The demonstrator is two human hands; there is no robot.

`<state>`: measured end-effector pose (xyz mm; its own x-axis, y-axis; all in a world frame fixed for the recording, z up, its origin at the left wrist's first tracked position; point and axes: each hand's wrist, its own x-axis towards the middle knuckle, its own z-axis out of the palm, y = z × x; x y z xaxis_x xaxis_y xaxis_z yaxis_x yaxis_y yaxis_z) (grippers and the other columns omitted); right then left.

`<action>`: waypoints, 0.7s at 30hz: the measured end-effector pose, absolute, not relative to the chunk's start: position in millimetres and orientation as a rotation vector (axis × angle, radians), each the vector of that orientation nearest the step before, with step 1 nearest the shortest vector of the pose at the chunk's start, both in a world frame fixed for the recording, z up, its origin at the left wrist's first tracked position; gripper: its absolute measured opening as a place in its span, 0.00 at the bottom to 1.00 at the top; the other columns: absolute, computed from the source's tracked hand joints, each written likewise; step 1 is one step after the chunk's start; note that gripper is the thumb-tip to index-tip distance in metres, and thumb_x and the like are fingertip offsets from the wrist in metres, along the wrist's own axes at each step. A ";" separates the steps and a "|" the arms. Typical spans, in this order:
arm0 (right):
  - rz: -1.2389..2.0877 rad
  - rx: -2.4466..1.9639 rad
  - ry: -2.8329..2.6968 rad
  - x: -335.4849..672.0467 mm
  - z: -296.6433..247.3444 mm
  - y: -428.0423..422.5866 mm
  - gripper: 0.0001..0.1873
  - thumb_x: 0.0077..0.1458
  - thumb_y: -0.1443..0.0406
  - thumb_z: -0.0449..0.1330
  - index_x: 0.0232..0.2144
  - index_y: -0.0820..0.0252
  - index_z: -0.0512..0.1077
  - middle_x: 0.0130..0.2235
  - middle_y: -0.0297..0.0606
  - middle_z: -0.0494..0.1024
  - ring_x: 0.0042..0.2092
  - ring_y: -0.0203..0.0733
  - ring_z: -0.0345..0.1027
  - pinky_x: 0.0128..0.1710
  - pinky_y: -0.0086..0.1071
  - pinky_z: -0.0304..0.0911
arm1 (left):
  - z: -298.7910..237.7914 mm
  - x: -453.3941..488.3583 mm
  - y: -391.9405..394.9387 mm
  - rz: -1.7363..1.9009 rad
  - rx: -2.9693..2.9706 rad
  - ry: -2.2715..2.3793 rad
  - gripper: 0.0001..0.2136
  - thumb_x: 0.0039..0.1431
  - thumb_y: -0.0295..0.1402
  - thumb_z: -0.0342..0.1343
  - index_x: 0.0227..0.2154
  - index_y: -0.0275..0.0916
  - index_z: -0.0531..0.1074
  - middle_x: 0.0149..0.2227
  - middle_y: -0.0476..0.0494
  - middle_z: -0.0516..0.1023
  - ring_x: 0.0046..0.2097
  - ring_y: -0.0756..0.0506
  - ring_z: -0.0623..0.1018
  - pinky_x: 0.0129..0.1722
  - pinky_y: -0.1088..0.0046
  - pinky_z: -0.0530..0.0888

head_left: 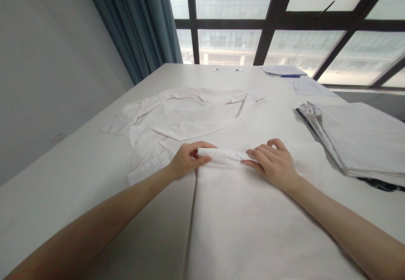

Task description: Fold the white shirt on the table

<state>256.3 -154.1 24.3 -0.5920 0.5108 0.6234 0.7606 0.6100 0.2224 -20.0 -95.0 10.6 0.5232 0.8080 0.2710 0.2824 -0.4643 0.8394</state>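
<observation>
Currently L hand (189,158) & R hand (274,164) stretched fwd, apart; both grips pinched on white cloth (249,216), far edge.

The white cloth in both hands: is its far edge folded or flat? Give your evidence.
Folded: a raised band of the white cloth runs between the left hand and the right hand; nearer, it lies spread.

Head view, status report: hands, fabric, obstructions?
Left hand, right hand: both pinching. Flat white fabric sheet: held by far edge. Rumpled white garment: close by left hand.
</observation>
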 end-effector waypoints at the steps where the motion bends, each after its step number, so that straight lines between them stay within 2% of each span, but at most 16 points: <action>1: -0.684 -0.985 -2.342 255.6 24.9 -155.5 0.12 0.65 0.59 0.56 0.32 0.59 0.72 0.25 0.33 0.75 0.28 0.36 0.65 0.37 0.34 0.54 | 11.6 -19.9 -95.3 0.862 2.016 0.866 0.21 0.53 0.48 0.60 0.40 0.34 0.79 0.38 0.39 0.82 0.32 0.47 0.77 0.26 0.78 0.69; 6: -0.691 -0.981 -2.363 254.2 26.9 -156.5 0.13 0.65 0.58 0.55 0.32 0.59 0.72 0.25 0.33 0.75 0.27 0.36 0.65 0.37 0.35 0.54 | 14.1 -19.0 -96.8 0.853 2.076 0.887 0.16 0.55 0.44 0.59 0.38 0.36 0.81 0.34 0.43 0.83 0.31 0.48 0.77 0.28 0.79 0.69; 10: -0.535 -1.204 -2.386 261.0 31.3 -149.0 0.21 0.66 0.51 0.50 0.29 0.59 0.71 0.23 0.35 0.74 0.26 0.38 0.65 0.38 0.36 0.54 | 10.8 -17.8 -96.0 0.908 2.075 0.967 0.16 0.57 0.45 0.58 0.37 0.37 0.81 0.31 0.45 0.82 0.28 0.49 0.75 0.26 0.79 0.67; 14: -0.422 -1.369 -2.419 270.7 32.6 -141.5 0.26 0.64 0.47 0.48 0.24 0.58 0.68 0.20 0.33 0.72 0.23 0.38 0.63 0.36 0.35 0.54 | 10.4 -19.9 -89.6 0.926 1.979 0.998 0.18 0.56 0.47 0.58 0.35 0.35 0.80 0.32 0.45 0.81 0.31 0.47 0.76 0.28 0.77 0.69; 18: -0.589 -1.298 -2.382 270.4 29.3 -141.9 0.26 0.64 0.48 0.49 0.22 0.58 0.66 0.18 0.32 0.71 0.21 0.37 0.60 0.36 0.34 0.55 | 24.1 -25.7 -83.2 0.682 2.091 1.050 0.19 0.57 0.50 0.56 0.32 0.36 0.78 0.28 0.48 0.78 0.28 0.48 0.74 0.26 0.76 0.67; 21: -0.761 -1.211 -2.339 263.2 29.7 -146.7 0.26 0.64 0.49 0.50 0.21 0.58 0.66 0.17 0.32 0.68 0.21 0.36 0.58 0.36 0.33 0.55 | 38.2 -23.9 -88.8 0.528 2.436 1.163 0.17 0.59 0.49 0.55 0.35 0.40 0.78 0.31 0.47 0.80 0.33 0.45 0.77 0.33 0.73 0.69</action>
<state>263.2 -146.7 29.7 -0.5464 0.6157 0.5677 0.8319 0.4775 0.2829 -23.9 -88.8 38.2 0.5852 0.7938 0.1657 0.6474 -0.5804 0.4939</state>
